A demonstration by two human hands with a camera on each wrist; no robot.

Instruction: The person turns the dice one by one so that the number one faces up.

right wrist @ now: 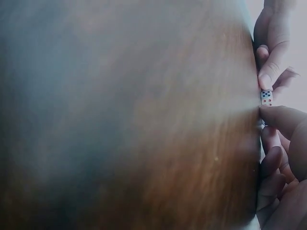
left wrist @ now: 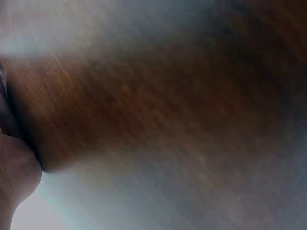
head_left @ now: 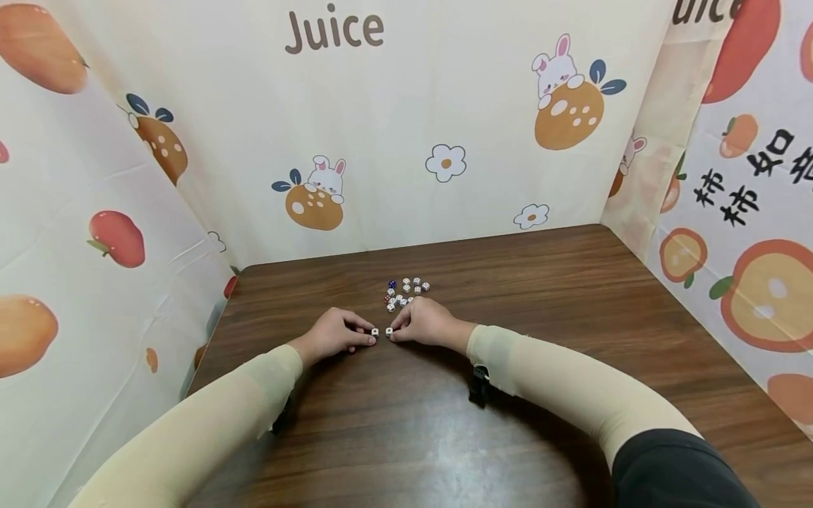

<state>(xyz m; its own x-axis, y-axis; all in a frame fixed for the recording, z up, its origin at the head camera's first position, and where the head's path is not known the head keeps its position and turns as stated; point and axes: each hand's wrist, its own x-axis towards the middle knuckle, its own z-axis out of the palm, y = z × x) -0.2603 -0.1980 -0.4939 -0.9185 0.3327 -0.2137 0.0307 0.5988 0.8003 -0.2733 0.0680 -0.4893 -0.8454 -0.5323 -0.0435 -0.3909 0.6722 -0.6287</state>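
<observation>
Side by side in the head view, two small white dice lie low over the table with a narrow gap between them. The left hand (head_left: 333, 331) pinches the left die (head_left: 375, 332) between thumb and fingertips. Its mate, the right die (head_left: 389, 331), is pinched by the right hand (head_left: 427, 322) from the other side. In the right wrist view, white faces with blue and red dots (right wrist: 266, 98) show between the two hands' fingertips. The left wrist view catches only part of a finger (left wrist: 19, 167) at its edge; no die is visible there.
Just beyond the right hand sits a loose cluster of several white dice (head_left: 406, 288), with a blue die (head_left: 392, 284) and a partly hidden red one (head_left: 387, 300). The brown wooden table (head_left: 406, 437) is bounded by printed cloth (head_left: 394, 106) behind and on both sides.
</observation>
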